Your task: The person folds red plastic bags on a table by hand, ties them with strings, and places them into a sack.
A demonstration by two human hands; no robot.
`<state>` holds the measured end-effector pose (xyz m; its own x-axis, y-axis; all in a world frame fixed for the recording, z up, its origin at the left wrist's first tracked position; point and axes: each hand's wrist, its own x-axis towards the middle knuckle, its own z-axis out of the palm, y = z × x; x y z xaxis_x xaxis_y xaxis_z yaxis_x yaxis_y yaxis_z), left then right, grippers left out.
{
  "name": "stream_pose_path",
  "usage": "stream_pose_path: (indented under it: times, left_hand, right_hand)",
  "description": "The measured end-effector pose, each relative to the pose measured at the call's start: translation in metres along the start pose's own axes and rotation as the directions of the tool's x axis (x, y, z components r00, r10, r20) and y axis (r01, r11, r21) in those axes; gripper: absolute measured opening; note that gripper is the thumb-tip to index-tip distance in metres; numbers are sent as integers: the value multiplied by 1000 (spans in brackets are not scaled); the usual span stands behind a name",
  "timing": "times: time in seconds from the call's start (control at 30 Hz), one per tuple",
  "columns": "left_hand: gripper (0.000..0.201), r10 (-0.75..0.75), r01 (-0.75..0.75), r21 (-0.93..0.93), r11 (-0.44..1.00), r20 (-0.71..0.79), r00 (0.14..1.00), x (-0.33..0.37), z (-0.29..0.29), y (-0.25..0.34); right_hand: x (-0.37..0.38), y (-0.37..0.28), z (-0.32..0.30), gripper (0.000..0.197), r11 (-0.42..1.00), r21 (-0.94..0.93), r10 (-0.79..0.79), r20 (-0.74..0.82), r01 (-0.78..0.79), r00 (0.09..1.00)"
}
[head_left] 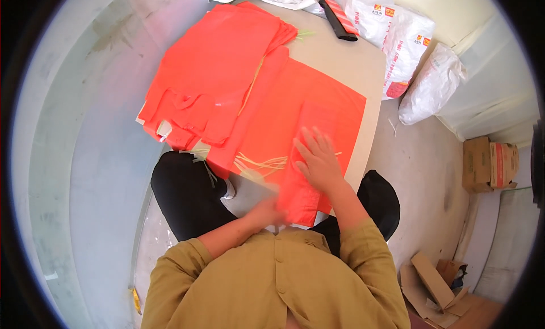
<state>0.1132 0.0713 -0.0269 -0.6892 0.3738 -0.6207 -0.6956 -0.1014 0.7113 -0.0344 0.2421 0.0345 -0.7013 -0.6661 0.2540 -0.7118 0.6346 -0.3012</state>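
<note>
A stack of bright orange plastic bags (216,73) lies on the left of a small beige table (352,62). Another orange bag (295,107) is spread flat in front of me, with pale strings (261,163) across its near part. My right hand (318,158) rests flat on this bag, fingers spread. My left hand (265,211) is blurred at the bag's near edge, where the bag hangs over the table edge; it seems to pinch that edge, but the blur hides the grip.
White filled sacks (403,39) lean behind and right of the table. A black and red striped bar (339,18) lies at the table's far edge. Cardboard boxes (488,164) stand at the right and flattened cardboard (434,283) lies on the floor.
</note>
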Motion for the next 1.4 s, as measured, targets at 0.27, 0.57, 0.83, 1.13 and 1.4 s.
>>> stream_pose_path:
  times: [0.27,0.57,0.83,1.13,1.4]
  left_hand:
    - [45,17,-10,-81,997,83,996,7,-2,-6]
    - [45,-11,76,-357,931,180,984,7,4,3]
    - [41,15,52,-377,925,172,985,-9,18,26]
    - [29,205,-217,-21,976,-244,948,-17,-22,43]
    - [16,863,-197,971,137,-19,505,3,-54,81]
  right_hand:
    - [-38,7,11,59,920,292,299,-88,-263,950]
    - [-135,-38,5,70,100,878,684,281,-467,673]
    - [-102,-38,6,67,-432,876,613,459,-214,643]
    - [-89,-21,11,46,-445,830,521,546,-338,656]
    - [-99,-6,-11,48,-646,736,411,560,-203,719]
